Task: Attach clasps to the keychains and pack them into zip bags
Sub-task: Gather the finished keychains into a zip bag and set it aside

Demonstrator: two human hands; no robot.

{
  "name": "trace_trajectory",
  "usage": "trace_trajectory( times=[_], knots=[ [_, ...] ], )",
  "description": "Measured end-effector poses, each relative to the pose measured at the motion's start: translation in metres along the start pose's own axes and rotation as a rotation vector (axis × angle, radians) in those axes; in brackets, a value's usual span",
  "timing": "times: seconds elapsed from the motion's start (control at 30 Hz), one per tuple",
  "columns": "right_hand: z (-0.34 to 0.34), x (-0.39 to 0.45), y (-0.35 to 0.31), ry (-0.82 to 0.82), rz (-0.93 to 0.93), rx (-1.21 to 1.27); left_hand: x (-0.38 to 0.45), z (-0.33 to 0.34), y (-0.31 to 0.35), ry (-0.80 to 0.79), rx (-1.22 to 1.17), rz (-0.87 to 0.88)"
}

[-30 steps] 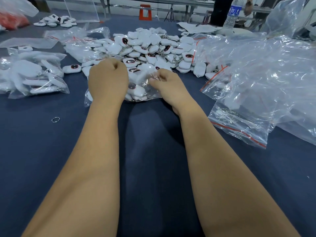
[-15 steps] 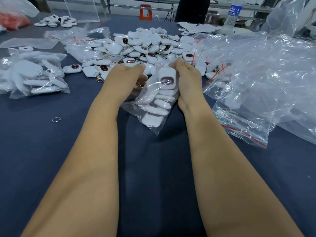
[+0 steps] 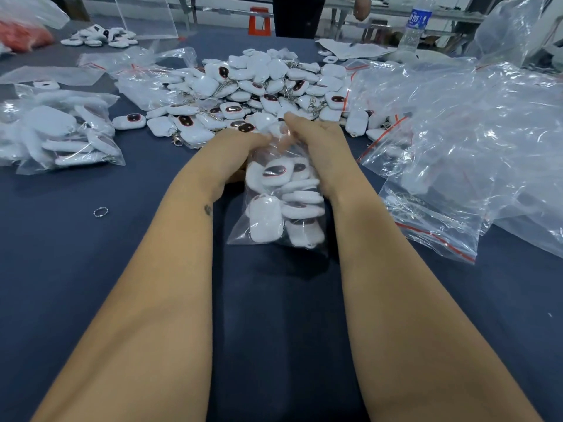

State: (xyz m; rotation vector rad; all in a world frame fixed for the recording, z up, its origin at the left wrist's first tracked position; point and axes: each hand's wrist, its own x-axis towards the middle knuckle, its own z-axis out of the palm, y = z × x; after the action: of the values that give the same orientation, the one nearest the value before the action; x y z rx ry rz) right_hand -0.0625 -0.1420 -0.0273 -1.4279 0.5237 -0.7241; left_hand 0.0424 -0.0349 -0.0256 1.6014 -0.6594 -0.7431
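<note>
Head view: left hand (image 3: 234, 147) and right hand (image 3: 316, 141) each grip the keychain-filled zip bag (image 3: 280, 202) top.

One filled zip bag (image 3: 278, 205) hangs between two hands, the left hand (image 3: 236, 147) and the right hand (image 3: 316, 138), and about ten white keychains show through its plastic, though the exact number cannot be told. A second packed bag (image 3: 61, 134) lies on the bench (image 3: 91, 269) at the left, one large loose heap of keychains (image 3: 259, 89) too many to count lies in the middle, and a smaller cluster (image 3: 99, 36) sits far back left. There is one loose metal ring (image 3: 100, 212), one water bottle (image 3: 417, 24), and a pile of empty bags (image 3: 472, 132) at the right whose number cannot be told.
</note>
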Motion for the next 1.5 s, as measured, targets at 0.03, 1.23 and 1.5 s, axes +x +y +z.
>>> trace_trajectory(
  times=[0.03,1.23,1.5],
  knots=[
    [0.001,0.0,-0.001,0.009,0.016,0.001,-0.001,0.001,0.0,0.021,-0.038,-0.01],
    [-0.001,0.0,-0.003,0.233,0.039,0.368,0.008,0.008,-0.004,0.25,-0.549,0.026],
    [-0.001,0.001,0.0,0.293,0.036,0.297,0.005,0.008,-0.006,0.289,-0.704,0.029]
  ],
)
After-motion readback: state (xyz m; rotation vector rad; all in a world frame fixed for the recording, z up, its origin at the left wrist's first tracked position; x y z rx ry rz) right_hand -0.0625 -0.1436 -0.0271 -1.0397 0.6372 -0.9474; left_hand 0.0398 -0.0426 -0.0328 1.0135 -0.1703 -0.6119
